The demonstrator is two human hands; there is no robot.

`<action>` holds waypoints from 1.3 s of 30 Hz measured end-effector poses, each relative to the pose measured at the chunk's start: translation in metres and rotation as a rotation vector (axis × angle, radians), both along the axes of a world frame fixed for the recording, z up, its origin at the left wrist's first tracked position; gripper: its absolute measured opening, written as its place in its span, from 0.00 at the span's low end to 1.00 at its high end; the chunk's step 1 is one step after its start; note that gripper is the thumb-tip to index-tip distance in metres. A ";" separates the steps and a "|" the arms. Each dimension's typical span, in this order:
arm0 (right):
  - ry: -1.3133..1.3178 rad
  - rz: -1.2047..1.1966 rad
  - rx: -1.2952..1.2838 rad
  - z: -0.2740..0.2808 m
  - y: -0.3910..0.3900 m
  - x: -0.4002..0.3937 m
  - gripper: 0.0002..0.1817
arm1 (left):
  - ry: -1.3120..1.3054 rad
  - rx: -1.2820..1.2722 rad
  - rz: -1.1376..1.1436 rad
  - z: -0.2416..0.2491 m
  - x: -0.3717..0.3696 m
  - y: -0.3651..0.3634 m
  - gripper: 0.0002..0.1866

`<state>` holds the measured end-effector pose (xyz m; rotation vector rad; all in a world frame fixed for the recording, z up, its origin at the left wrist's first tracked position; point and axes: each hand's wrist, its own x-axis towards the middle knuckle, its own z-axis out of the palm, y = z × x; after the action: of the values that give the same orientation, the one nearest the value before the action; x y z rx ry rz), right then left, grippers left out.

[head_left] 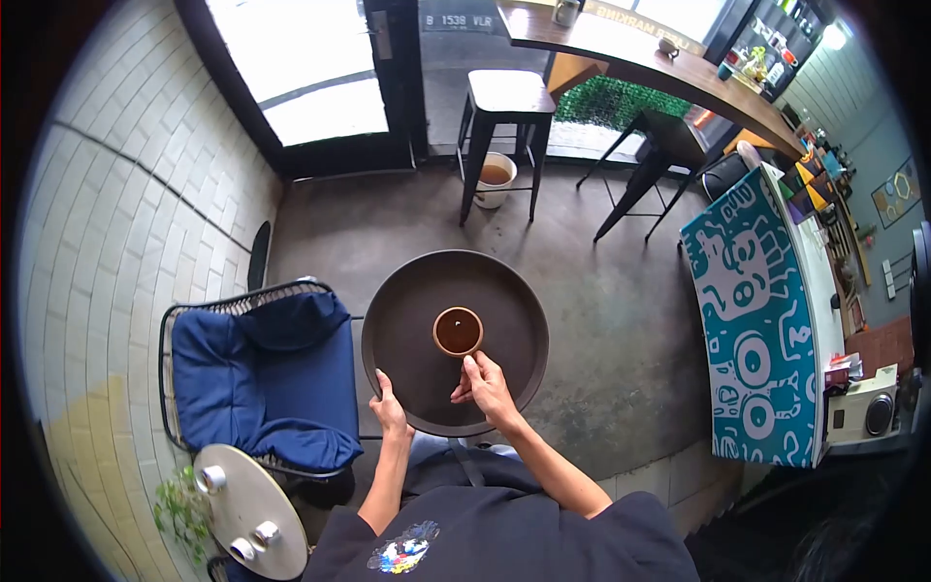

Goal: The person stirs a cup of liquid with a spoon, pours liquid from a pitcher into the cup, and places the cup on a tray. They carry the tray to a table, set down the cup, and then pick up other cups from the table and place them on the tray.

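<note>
A round dark brown serving tray [407, 301] is held level in front of my body. My left hand [390, 412] grips its near left rim, thumb over the top and the other fingers hidden beneath. On the tray, a little above its middle, is a brown cup [458, 333] with dark liquid inside. My right hand [485, 388] reaches over the near right part of the tray, its thumb and fingers closed at the near side of the cup, where a handle would be covered by them.
To the left stands a wire chair with blue cushions [301, 378], beside a small round table [238, 504] bearing several white cups. Ahead are a black stool [509, 92], a white bucket [497, 179] and a wooden bar counter [621, 44]. A teal patterned counter [756, 330] stands right.
</note>
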<state>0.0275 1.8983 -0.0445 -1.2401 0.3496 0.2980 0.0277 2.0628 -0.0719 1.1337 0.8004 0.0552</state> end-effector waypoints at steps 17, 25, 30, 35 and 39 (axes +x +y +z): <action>0.008 -0.266 -0.031 -0.030 -0.048 0.184 0.17 | -0.003 0.085 -0.249 -0.031 0.230 -0.031 0.28; -0.006 -0.098 -0.094 -0.043 -0.104 0.275 0.17 | 0.036 0.156 -0.196 -0.069 0.305 -0.059 0.28; -0.036 0.017 -0.111 -0.038 -0.157 0.343 0.16 | 0.150 0.158 -0.076 -0.082 0.345 -0.083 0.33; 0.023 0.036 -0.194 -0.061 -0.210 0.403 0.18 | 0.237 0.143 0.011 -0.118 0.362 -0.091 0.32; 0.076 -0.015 -0.199 -0.104 -0.245 0.451 0.18 | 0.269 0.086 0.057 -0.154 0.362 -0.094 0.27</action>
<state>0.4789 1.6533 -0.1480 -1.4228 0.4628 0.3032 0.3901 1.9688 -0.2257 1.2149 1.0781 -0.0157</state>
